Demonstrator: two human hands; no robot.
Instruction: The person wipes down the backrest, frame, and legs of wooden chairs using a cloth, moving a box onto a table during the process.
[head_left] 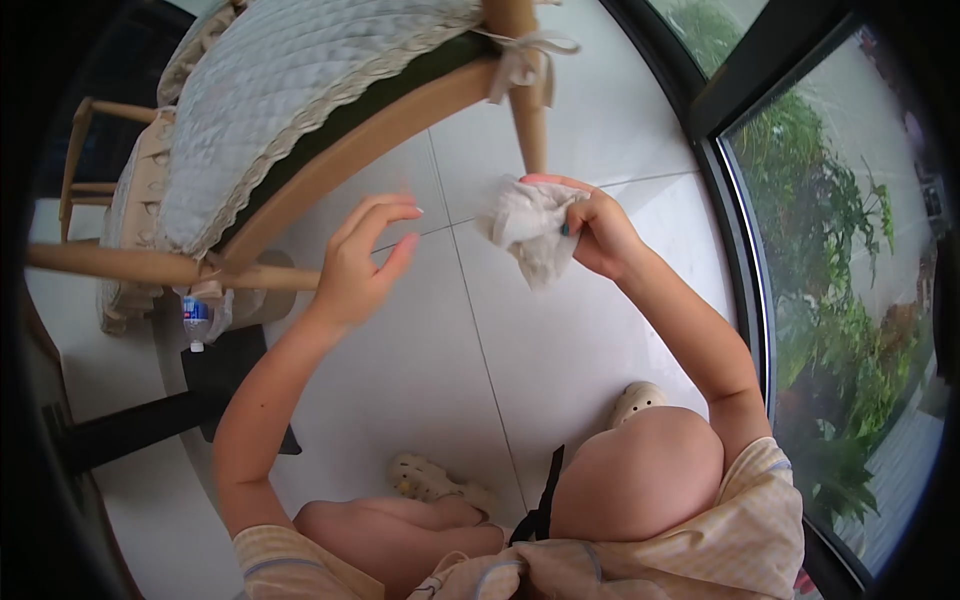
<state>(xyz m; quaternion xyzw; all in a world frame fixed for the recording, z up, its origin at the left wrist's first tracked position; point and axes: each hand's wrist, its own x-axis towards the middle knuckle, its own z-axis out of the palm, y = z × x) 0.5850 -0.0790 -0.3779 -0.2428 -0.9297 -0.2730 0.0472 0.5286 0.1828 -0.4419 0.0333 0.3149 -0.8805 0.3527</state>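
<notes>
My right hand [600, 235] grips a crumpled whitish cloth [535, 225], which hangs just below the foot of a wooden chair leg [528, 125]. Whether the cloth touches that leg I cannot tell. My left hand [362, 258] is held up with its fingers apart and slightly curled, nothing in it. It is near another wooden leg [280, 277] of the same chair. A quilted pale seat cover [320, 75] with a ruffled edge lies on the seat, tied to the frame with a fabric bow [525, 62].
To the right stands a dark-framed glass door [745, 230] with green plants outside. At the left are a plastic bottle [195, 320], a black metal base [225, 375] and a second wooden chair [85, 160]. Pale tiles [410, 350] cover the floor around my clogs [425, 475].
</notes>
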